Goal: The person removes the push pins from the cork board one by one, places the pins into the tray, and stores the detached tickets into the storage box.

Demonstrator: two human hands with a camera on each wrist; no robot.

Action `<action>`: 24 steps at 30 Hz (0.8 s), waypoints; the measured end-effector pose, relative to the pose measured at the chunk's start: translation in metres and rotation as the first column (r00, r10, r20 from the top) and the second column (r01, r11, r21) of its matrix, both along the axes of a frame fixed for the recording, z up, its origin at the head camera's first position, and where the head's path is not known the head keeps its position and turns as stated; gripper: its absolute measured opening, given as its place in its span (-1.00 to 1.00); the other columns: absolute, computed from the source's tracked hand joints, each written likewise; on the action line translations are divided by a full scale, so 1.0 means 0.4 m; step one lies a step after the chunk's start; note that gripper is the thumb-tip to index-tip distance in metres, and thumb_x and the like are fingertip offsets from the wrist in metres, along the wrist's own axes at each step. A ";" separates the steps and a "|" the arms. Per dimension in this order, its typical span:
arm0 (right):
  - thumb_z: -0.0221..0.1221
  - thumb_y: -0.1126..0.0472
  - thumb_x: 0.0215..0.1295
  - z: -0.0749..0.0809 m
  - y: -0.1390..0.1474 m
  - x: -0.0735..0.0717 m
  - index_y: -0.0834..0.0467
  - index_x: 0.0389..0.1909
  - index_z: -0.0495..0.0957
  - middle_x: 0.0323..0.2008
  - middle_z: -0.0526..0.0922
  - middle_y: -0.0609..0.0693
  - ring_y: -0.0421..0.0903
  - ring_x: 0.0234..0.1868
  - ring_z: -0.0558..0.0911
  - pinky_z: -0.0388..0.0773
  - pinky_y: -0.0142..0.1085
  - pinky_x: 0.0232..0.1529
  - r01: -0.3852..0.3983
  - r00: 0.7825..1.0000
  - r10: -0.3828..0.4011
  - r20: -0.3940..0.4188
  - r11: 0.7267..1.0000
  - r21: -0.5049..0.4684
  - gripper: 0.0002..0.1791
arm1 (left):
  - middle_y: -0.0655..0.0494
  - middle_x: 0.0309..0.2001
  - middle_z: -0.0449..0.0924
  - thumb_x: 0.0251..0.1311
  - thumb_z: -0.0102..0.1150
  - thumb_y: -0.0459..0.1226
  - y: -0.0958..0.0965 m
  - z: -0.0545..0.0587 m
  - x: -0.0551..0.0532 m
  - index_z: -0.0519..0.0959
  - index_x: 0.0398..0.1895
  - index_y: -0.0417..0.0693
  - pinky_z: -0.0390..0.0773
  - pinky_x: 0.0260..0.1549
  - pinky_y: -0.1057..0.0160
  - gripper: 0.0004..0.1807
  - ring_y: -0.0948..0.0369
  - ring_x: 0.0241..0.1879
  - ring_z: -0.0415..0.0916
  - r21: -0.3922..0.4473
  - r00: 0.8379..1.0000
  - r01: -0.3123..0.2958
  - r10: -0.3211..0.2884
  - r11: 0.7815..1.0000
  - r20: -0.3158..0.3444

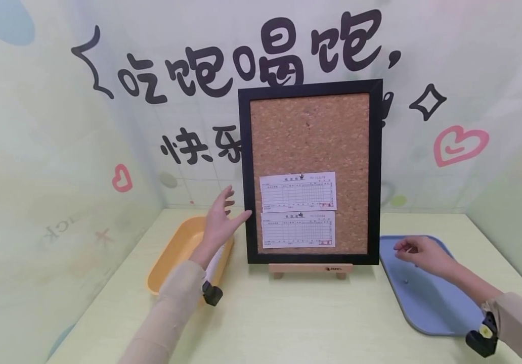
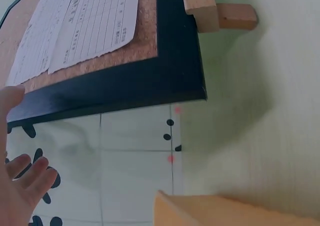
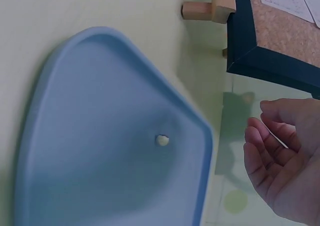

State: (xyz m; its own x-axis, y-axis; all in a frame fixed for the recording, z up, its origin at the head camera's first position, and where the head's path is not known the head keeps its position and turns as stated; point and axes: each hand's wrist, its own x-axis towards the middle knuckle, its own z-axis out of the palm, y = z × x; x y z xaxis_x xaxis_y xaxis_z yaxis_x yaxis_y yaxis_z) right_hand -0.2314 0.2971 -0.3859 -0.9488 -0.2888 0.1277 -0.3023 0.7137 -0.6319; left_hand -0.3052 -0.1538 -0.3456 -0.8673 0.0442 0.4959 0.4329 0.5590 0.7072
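A black-framed cork board (image 1: 310, 131) stands upright on a small wooden easel (image 1: 310, 268). Two printed receipt slips, an upper slip (image 1: 284, 194) and a lower slip (image 1: 284, 232), are pinned one above the other, each with a pushpin at its top edge. My left hand (image 1: 221, 222) has its fingers spread, its thumb tip right at the frame's left edge. Over the blue tray (image 1: 425, 308) hovers my right hand (image 1: 427, 255), fingers loosely bent, with nothing visible between them. On the tray lies a small pale pushpin (image 3: 162, 140).
An orange basket (image 1: 170, 258) stands at the left, partly behind my left forearm, with white paper (image 1: 214, 263) in it. The pale tabletop (image 1: 311, 318) meets a wall (image 1: 188, 182) printed with black characters and hearts close behind the board.
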 end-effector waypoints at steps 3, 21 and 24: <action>0.15 0.28 0.18 0.012 -0.009 -0.004 0.34 -0.27 0.53 -0.44 0.57 0.01 -0.23 -0.50 0.46 0.46 -0.38 -0.56 -0.010 1.000 0.010 -0.003 1.000 -0.002 -0.81 | -0.14 0.21 0.29 -0.11 0.38 -0.16 0.025 -0.002 -0.015 0.06 0.35 -0.15 0.42 0.02 0.03 -0.04 -0.03 0.08 0.38 0.036 1.000 0.008 -0.007 0.999 -0.020; 0.16 0.25 0.19 0.113 -0.094 -0.042 0.31 -0.27 0.53 -0.42 0.57 0.03 -0.22 -0.52 0.46 0.49 -0.34 -0.55 -0.057 0.998 0.056 -0.040 0.998 -0.041 -0.81 | -0.09 0.21 0.25 -0.13 0.38 -0.11 0.100 -0.015 -0.050 -0.05 0.40 0.02 0.45 -0.05 0.10 0.05 0.04 0.04 0.35 0.002 0.992 -0.053 0.052 0.999 -0.115; 0.16 0.24 0.19 0.146 -0.110 -0.048 0.30 -0.26 0.53 -0.42 0.56 0.01 -0.18 -0.49 0.44 0.46 -0.36 -0.56 -0.061 0.996 0.059 -0.065 0.997 -0.041 -0.81 | -0.13 0.21 0.26 -0.14 0.38 -0.11 0.106 -0.014 -0.046 -0.05 0.40 -0.03 0.44 -0.05 0.08 0.05 0.03 0.05 0.33 0.017 0.989 -0.056 0.058 0.998 -0.135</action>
